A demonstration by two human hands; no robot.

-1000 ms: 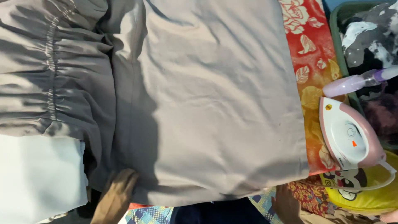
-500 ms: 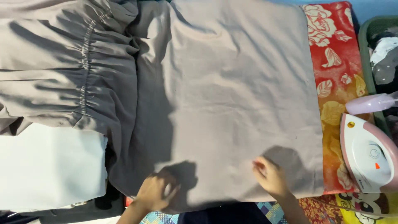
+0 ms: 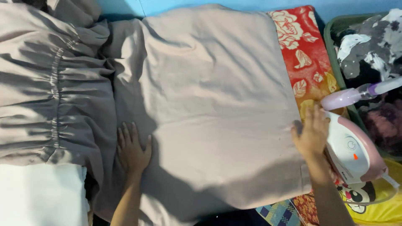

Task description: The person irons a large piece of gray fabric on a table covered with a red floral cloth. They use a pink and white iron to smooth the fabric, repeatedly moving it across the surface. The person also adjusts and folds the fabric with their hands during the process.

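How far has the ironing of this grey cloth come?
Done: the grey cloth lies spread flat on the red floral pad. In hand: the left hand presses it, and the right hand reaches the iron. Left: the gathered part looks wrinkled.

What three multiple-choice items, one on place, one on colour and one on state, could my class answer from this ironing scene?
1. Where does the left hand rest?
A on the grey-beige cloth
B in the basket
C on the iron

2. What colour is the floral cover under the cloth?
A green
B red
C black

3. How is the iron standing?
A flat on the cloth
B lifted in the air
C off the cloth, by the right hand

Answers: 1 A, its palm lies flat on the fabric; 2 B, red shows at the right edge; 3 C, it sits beyond the cloth's edge, at the hand.
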